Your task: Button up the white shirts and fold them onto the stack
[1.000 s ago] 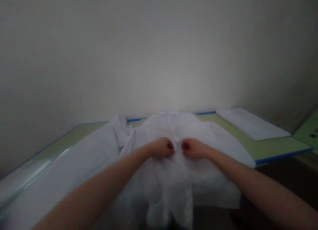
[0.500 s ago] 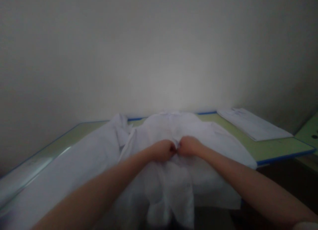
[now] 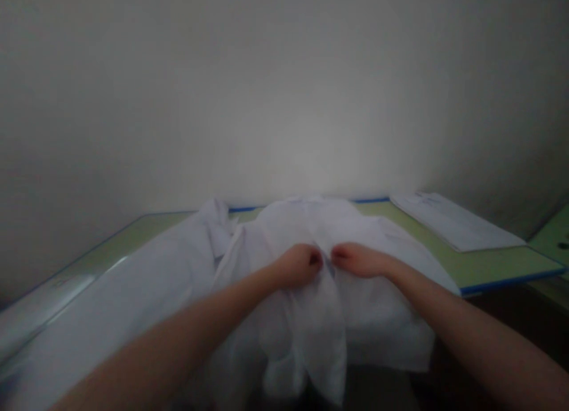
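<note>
Pinching the white shirt (image 3: pixel 326 307) at its front, the left hand (image 3: pixel 303 266) and right hand (image 3: pixel 359 259) sit just apart. A folded white garment (image 3: pixel 460 222) lies rightward on the green table (image 3: pixel 493 266).

Beyond the left hand (image 3: pixel 299 266) and the right hand (image 3: pixel 358 260) rises a plain, pale-grey wall (image 3: pixel 284 103). Past the right hand, to its right, a flat, folded white cloth (image 3: pixel 462 226) lies on a pale-green, blue-edged table (image 3: pixel 489 270) — and farther right sits a second green surface with dark round spots (image 3: pixel 553 236).
</note>
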{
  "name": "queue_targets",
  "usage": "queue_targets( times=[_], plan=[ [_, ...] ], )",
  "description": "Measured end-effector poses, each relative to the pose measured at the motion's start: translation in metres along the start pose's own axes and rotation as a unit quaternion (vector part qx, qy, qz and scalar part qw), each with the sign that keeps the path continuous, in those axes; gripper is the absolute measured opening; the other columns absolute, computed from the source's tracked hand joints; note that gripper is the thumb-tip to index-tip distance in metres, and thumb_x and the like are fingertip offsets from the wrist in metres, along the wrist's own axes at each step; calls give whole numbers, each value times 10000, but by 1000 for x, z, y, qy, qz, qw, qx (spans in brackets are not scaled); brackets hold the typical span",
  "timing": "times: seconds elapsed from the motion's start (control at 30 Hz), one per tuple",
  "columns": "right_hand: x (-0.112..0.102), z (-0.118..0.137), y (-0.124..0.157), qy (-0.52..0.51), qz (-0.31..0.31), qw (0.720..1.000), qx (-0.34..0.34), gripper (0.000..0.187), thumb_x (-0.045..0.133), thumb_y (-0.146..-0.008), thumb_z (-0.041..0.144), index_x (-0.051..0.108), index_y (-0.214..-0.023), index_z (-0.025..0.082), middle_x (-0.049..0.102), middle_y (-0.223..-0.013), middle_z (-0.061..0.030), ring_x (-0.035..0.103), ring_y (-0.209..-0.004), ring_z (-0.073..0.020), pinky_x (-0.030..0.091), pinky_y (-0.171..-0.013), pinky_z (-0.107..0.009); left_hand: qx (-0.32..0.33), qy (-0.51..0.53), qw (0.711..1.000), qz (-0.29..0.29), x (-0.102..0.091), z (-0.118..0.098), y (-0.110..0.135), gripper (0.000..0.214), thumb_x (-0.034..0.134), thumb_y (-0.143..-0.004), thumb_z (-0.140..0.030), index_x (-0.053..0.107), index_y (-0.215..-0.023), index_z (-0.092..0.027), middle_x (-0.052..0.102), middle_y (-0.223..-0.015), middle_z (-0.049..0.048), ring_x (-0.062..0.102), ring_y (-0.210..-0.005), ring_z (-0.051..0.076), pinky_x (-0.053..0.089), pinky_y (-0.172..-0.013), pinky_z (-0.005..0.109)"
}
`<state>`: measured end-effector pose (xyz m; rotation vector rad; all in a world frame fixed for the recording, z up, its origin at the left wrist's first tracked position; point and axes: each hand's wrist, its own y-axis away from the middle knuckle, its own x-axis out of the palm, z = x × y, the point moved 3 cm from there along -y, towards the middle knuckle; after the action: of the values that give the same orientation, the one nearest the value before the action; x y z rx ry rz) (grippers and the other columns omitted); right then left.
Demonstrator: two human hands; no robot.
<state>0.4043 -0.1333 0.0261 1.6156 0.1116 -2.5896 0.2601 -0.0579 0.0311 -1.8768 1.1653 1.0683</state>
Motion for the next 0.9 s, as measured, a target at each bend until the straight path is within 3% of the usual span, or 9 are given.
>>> queue_targets(
  times=[0.27, 0.43, 0.7, 0.8, 0.9],
  plan=[
    [-28, -9, 19, -20, 29, 999, -9, 262, 414, -846, 354, 552, -753, 151, 559, -706, -22, 483, -654, -121, 358, -602, -234, 16, -21, 999, 40, 5, -9, 2, 195, 486, -712, -237, 667, -724, -164, 634, -669, 37, 518, -581, 130, 359, -593, 241],
    [-17, -6, 15, -51, 59, 997, -15, 246, 448, -823, 347, 577, -760, 147, 565, -675, -9, 475, -610, -106, 351, -564, -217, 25, 10, 999, 19, 7, -8, 0, 216, 465, -740, -251, 660, -764, -161, 638, -693, 34, 528, -602, 128, 353, -580, 232],
    [10, 3, 16, -83, -14, 996, -20, 159, 476, -766, 216, 620, -799, 159, 618, -741, -13, 534, -675, -120, 387, -609, -222, -22, 41, 999, -2, 12, -2, 1, 240, 467, -741, -292, 661, -767, -154, 633, -672, 37, 538, -612, 135, 344, -559, 232],
    [14, 4, 22, -70, -76, 994, 28, 198, 559, -731, 317, 641, -822, 162, 638, -754, -21, 547, -667, -127, 384, -597, -225, -29, 62, 998, 2, 16, 2, 2, 240, 464, -738, -286, 665, -769, -160, 631, -660, 30, 542, -608, 131, 341, -554, 228],
    [17, 5, 26, -20, -120, 989, 88, 213, 605, -687, 368, 648, -718, 161, 629, -666, -20, 530, -604, -123, 350, -553, -224, -26, 68, 997, 0, 19, 3, 2, 228, 466, -730, -279, 662, -742, -162, 628, -654, 27, 546, -612, 128, 338, -550, 225]
  ],
)
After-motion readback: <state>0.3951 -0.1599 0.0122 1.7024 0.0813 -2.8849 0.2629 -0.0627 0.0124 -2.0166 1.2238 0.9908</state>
